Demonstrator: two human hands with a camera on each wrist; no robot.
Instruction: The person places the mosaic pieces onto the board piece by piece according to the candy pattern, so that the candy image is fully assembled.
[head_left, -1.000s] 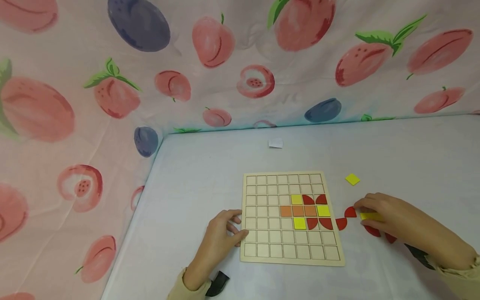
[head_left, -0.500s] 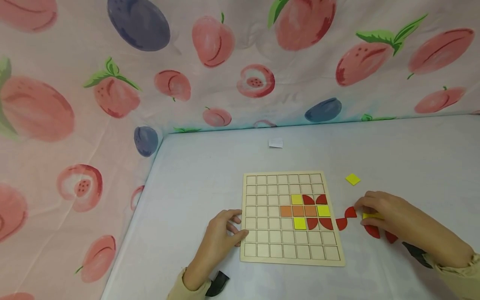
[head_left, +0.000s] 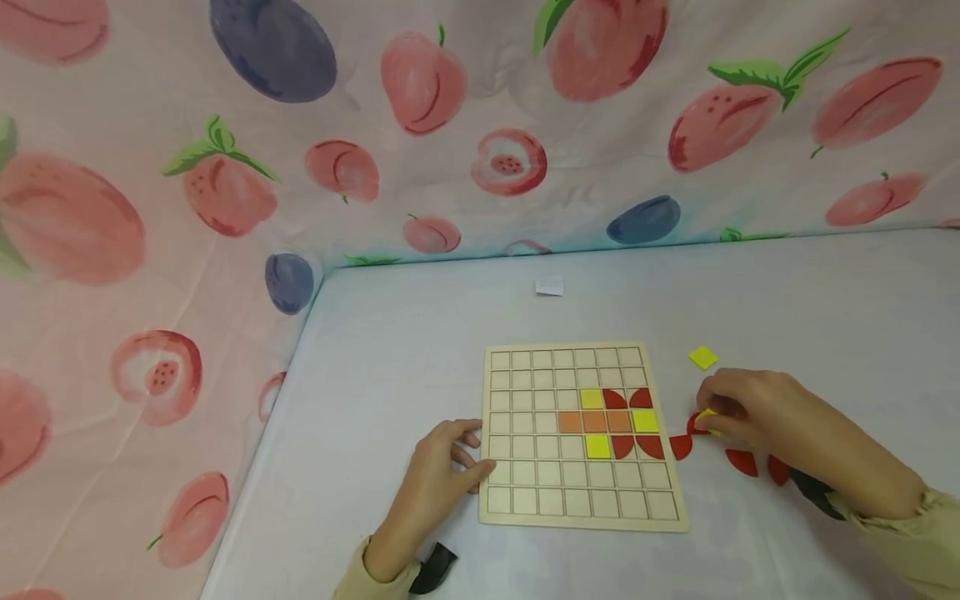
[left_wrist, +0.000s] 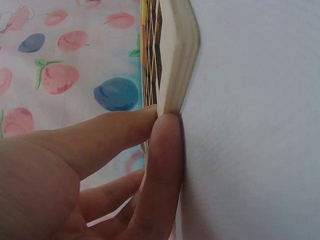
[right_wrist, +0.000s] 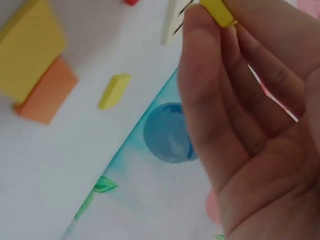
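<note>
A light wooden grid board (head_left: 525,473) lies flat on the white table, with several yellow, orange and red tiles set in its right half. At its left edge my left hand (head_left: 438,467) pinches the rim between thumb and fingers; the left wrist view shows this grip close up. My right hand (head_left: 787,425), right of the board, holds a yellow tile (right_wrist: 216,11) between thumb and fingertips. That tile is partly hidden by the fingers in the head view. Below and beside this hand lie several red quarter-round tiles (head_left: 741,462), one partly covered by the held tile.
Beyond my right hand a loose yellow tile (head_left: 703,358) lies on the table. A small white paper (head_left: 549,286) rests behind the board. Blurred yellow and orange pieces (right_wrist: 50,95) show in the right wrist view. Fruit-print cloth (head_left: 450,100) closes off the back and left.
My right hand has lifted and moved left toward the board with the yellow tile, uncovering more of the red tiles. The left hand stays at the board's edge.
</note>
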